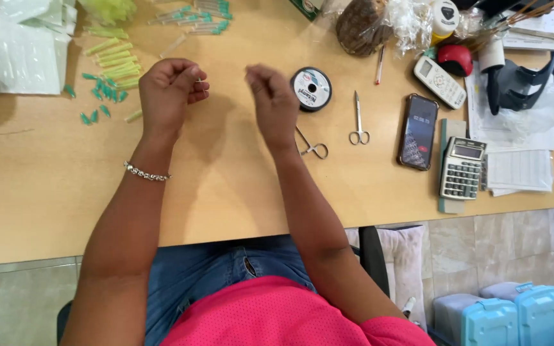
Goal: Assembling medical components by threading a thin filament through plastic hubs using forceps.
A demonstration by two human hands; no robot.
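Note:
My left hand is raised over the wooden table, its fingers curled and pinching a small thin object, too small to identify. A beaded bracelet sits on that wrist. My right hand hovers to the right of it, fingers closed, slightly blurred; what it holds cannot be made out. A black spool of thread lies just right of my right hand. Metal forceps lie partly hidden under my right wrist. Small scissors lie further right.
Yellow-green tubes and teal caps are scattered at the far left by plastic bags. A phone, calculator, remote, papers and clutter fill the right. Blue cases stand on the floor.

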